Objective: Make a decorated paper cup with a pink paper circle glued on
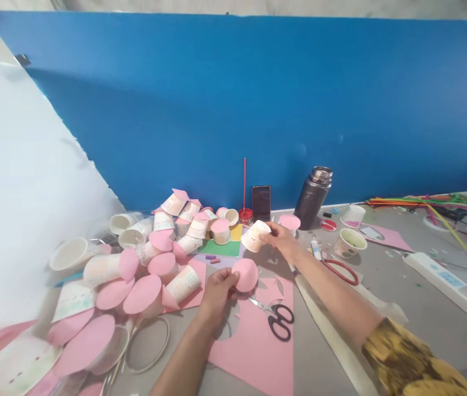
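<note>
Between thumb and fingers, my left hand pinches a pink paper circle above a cut pink sheet. My right hand grips a small white paper cup by its side, tilted, a little above and beyond the circle. Faint marks show on the cup's wall. Scissors with black handles lie partly open on the pink sheet, just right of my left hand. A second paper cup with a pink top stands behind my right hand.
Many paper cups with pink discs crowd the left side. A dark metal flask, a phone and a red jar stand along the blue panel. Rightward lie a patterned cup, a power strip and coloured pipe cleaners.
</note>
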`<action>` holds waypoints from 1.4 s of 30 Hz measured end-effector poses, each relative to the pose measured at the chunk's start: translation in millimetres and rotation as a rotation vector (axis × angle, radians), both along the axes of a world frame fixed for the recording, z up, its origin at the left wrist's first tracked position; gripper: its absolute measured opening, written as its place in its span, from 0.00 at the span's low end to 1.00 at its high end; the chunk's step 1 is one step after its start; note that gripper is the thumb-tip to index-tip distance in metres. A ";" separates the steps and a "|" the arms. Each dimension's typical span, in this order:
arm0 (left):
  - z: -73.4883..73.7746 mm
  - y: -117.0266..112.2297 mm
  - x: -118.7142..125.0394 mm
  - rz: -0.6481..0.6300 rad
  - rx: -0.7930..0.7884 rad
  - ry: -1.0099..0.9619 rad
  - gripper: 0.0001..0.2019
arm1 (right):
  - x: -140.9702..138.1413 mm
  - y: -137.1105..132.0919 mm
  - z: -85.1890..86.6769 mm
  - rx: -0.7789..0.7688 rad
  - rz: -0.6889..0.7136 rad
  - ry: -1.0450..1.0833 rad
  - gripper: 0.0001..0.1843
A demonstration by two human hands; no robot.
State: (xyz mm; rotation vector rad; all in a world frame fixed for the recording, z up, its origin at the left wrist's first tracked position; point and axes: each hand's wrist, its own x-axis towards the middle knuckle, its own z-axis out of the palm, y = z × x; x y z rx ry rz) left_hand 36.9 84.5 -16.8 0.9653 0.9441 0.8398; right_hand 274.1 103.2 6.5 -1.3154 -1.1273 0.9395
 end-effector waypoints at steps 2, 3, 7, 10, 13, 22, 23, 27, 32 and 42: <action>2.8 -1.9 -0.7 0.017 0.085 0.099 0.13 | 4.8 -12.4 9.3 0.009 0.036 0.113 0.29; 5.1 -3.3 -0.9 0.079 0.174 0.167 0.11 | 6.4 -19.7 13.5 0.017 0.048 0.161 0.29; 24.6 -14.6 0.3 0.297 0.540 0.392 0.13 | 5.6 -48.4 25.9 0.040 0.060 0.299 0.30; 47.3 -27.3 4.1 0.122 0.348 0.316 0.14 | -1.3 -62.8 30.0 0.042 0.061 0.371 0.32; 63.4 -38.4 10.2 0.020 0.208 0.120 0.16 | -12.4 -69.7 30.2 0.045 0.086 0.413 0.34; 56.8 -35.1 14.5 0.177 -0.021 -0.153 0.18 | -9.7 -82.4 27.5 0.126 0.045 0.119 0.31; 57.1 -32.6 11.9 0.209 -0.059 -0.189 0.18 | -3.2 -88.9 27.8 0.117 -0.019 0.054 0.24; 55.8 -22.4 0.7 0.274 -0.169 -0.256 0.14 | 17.4 -129.9 23.0 0.060 -0.229 -0.201 0.12; 39.1 -0.8 -5.7 0.271 -0.190 -0.284 0.10 | 17.4 -176.3 6.3 -0.086 -0.263 -0.339 0.13; 36.1 5.0 -6.8 0.276 -0.257 -0.285 0.07 | 3.8 -170.9 9.9 -0.203 0.016 -0.727 0.12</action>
